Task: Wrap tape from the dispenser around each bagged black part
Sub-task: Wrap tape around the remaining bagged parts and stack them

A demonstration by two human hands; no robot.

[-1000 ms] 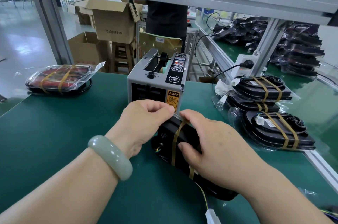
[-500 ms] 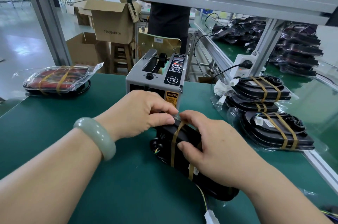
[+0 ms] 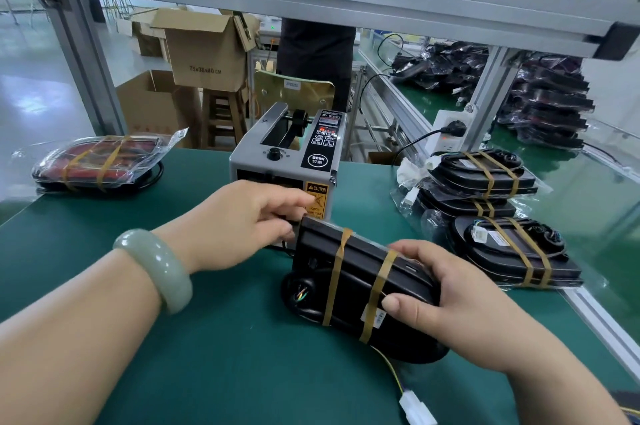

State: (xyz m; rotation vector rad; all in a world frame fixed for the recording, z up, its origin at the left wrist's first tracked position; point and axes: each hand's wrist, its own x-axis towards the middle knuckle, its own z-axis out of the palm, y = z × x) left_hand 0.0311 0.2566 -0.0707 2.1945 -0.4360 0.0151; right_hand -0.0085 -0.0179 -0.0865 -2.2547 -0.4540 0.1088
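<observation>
Head view: the bagged black part [image 3: 360, 272] lies on the green table [image 3: 207, 355], slanting from far left to near right, just in front of the tape dispenser [image 3: 287, 150]. Two tan tape bands [image 3: 337, 272] cross it side by side.

The right hand [image 3: 460, 303] grips the part's right end. Its thumb [image 3: 401, 306] presses the near face just right of the second band, and its fingers [image 3: 412, 249] curl over the far upper edge, so that end of the part sits between thumb and fingers.

The left hand [image 3: 239, 220], with a pale green bracelet [image 3: 156, 268] on the wrist, is at the dispenser's front. Its fingers [image 3: 294, 197] are loosely curled and blurred. They lie just left of the part's far left corner and right against the dispenser's face. Whether they pinch anything cannot be told.

A wire runs from under the part, below the right hand, to a white connector [image 3: 415, 407] on the table.

To the right of the right hand's fingers, well apart, lie stacked taped parts [image 3: 512, 251] in clear bags. Far to the left of the left hand lies a bagged red part [image 3: 100, 161], also banded with tape. A cardboard box [image 3: 207, 50] stands beyond the table.
</observation>
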